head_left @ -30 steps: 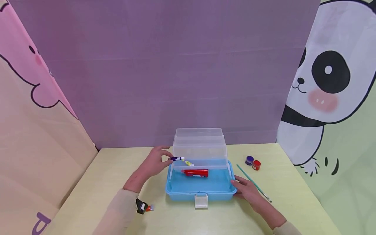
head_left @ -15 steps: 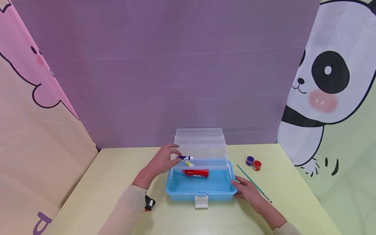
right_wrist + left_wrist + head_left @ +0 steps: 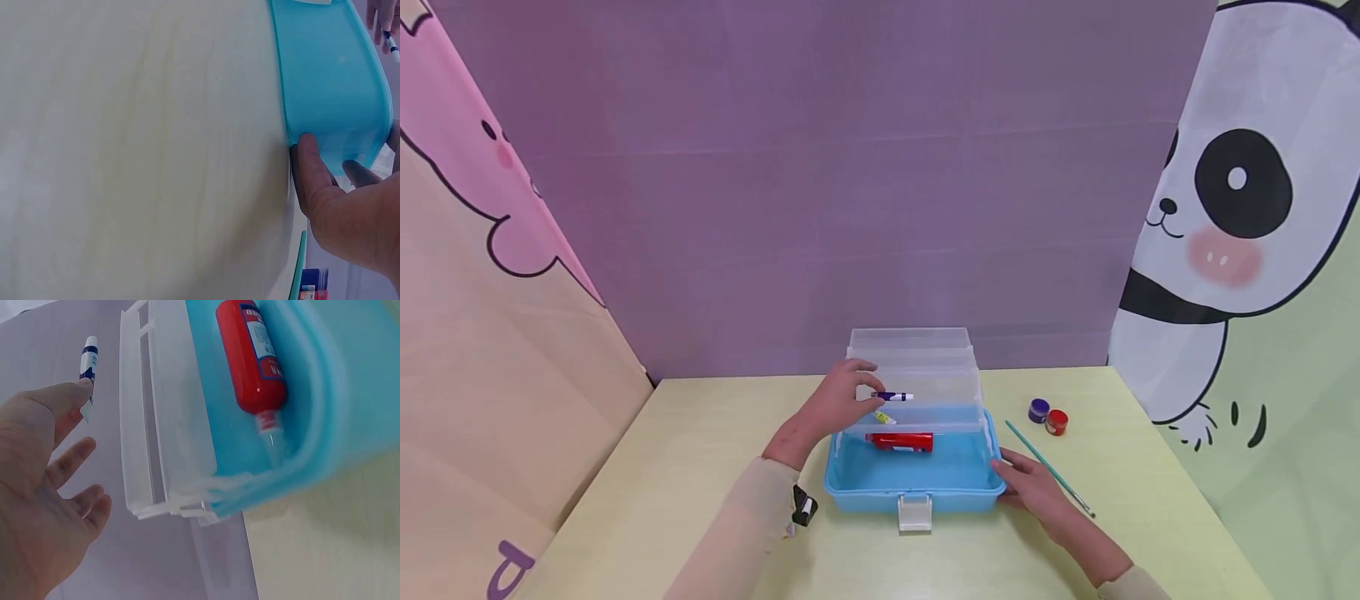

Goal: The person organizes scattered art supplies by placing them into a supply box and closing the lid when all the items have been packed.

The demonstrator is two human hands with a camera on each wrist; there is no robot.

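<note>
My left hand (image 3: 842, 398) pinches a dark blue and white paint tube (image 3: 896, 397) between thumb and fingertips, above the translucent upper trays (image 3: 928, 417) of a light blue storage box (image 3: 955, 501). In the left wrist view the same tube (image 3: 89, 361) stands out beyond the thumb, apart from the trays. Near this hand a small yellow tube (image 3: 883, 417) lies in a tray. A red bottle (image 3: 901, 442) with a clear nozzle lies in the box's bottom. My right hand (image 3: 1033, 492) holds the box's right side, thumb at the rim and fingers lower down.
Right of the box lies a thin teal paintbrush (image 3: 1048, 467). Behind it stand a purple paint pot (image 3: 1038, 410) and a red paint pot (image 3: 1056, 422). The box's clear lid (image 3: 910, 337) is raised at the back. A small object (image 3: 789, 530) shows partly behind the left sleeve.
My left hand has moved right and slightly up with the blue paint tube, from the trays' left edge to above them. The right hand stays on the box.
</note>
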